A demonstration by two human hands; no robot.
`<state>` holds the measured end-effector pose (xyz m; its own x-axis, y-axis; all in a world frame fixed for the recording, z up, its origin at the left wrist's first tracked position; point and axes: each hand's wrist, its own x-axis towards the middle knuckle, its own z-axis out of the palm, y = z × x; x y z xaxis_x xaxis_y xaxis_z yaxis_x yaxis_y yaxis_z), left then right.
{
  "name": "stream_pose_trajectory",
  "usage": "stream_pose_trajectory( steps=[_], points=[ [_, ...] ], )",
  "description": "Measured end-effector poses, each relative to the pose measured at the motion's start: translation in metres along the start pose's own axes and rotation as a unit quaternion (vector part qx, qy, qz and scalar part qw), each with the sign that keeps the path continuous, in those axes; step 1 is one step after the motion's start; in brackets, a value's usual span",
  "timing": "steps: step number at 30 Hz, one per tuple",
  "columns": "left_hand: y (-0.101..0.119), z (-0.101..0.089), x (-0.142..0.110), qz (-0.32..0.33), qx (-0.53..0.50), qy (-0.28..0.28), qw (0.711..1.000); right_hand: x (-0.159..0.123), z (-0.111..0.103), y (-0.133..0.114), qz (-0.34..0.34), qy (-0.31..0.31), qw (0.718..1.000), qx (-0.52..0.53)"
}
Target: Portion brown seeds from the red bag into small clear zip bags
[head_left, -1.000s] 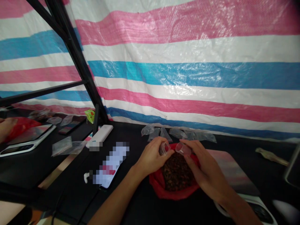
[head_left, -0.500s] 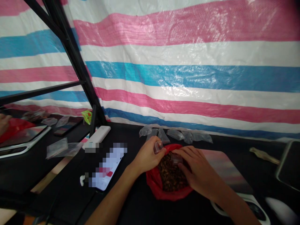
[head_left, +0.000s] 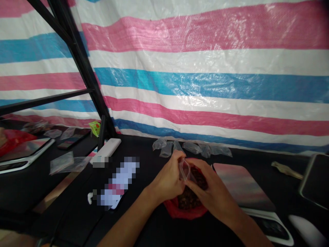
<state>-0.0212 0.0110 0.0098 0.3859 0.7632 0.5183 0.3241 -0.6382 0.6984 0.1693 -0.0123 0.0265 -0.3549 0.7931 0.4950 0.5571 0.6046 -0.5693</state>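
A red plastic bag full of dark brown dried bits lies open on the black table in front of me. Over it, my left hand and my right hand meet and pinch a small clear plastic bag between their fingertips. Both hands are closed on that little bag, left hand on its left edge, right hand on its right side. I cannot tell whether the small bag holds anything.
Several empty clear bags lie along the striped tarp wall. A flat scale sits to the right of the red bag, a phone and a white power bank to the left. A black frame post stands at the left, with another scale beyond it.
The two small clear cups held earlier are out of sight. My hands have drawn together over the red bag and now hold a small clear bag between them.
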Motion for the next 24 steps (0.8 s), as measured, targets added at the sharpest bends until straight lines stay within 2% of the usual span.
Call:
stream_pose_trajectory(
  steps=[3, 6, 9, 13, 16, 19, 21, 23, 24],
  points=[
    [0.003, 0.002, -0.002, -0.043, 0.002, -0.031, 0.999, 0.0, -0.002, -0.005, 0.031, 0.017, 0.998, 0.043],
    [0.012, -0.004, 0.002, -0.076, -0.001, -0.039, 0.996, 0.0, -0.003, -0.005, 0.052, 0.081, 0.992, 0.085],
    [0.021, -0.007, 0.006, -0.036, 0.024, -0.072, 0.996, 0.0, 0.004, -0.006, 0.069, 0.152, 0.975, 0.149],
    [0.024, -0.006, 0.006, 0.025, 0.058, -0.084, 0.994, 0.005, 0.005, -0.009, 0.083, 0.178, 0.952, 0.235],
    [0.019, -0.011, 0.004, 0.021, 0.085, -0.048, 0.995, 0.008, -0.027, 0.005, 0.103, 0.213, 0.947, 0.215],
    [0.01, -0.017, 0.004, -0.006, 0.125, -0.008, 0.992, 0.001, -0.081, 0.034, 0.13, 0.156, 0.974, 0.097],
    [0.005, -0.018, 0.005, -0.027, 0.143, 0.012, 0.989, -0.009, -0.111, 0.053, 0.146, 0.129, 0.981, 0.0],
    [0.0, -0.016, 0.006, -0.049, 0.146, 0.031, 0.988, -0.017, -0.125, 0.063, 0.133, 0.11, 0.983, -0.064],
    [0.0, -0.015, 0.006, -0.058, 0.14, 0.037, 0.988, -0.02, -0.126, 0.064, 0.125, 0.104, 0.984, -0.077]
  ],
)
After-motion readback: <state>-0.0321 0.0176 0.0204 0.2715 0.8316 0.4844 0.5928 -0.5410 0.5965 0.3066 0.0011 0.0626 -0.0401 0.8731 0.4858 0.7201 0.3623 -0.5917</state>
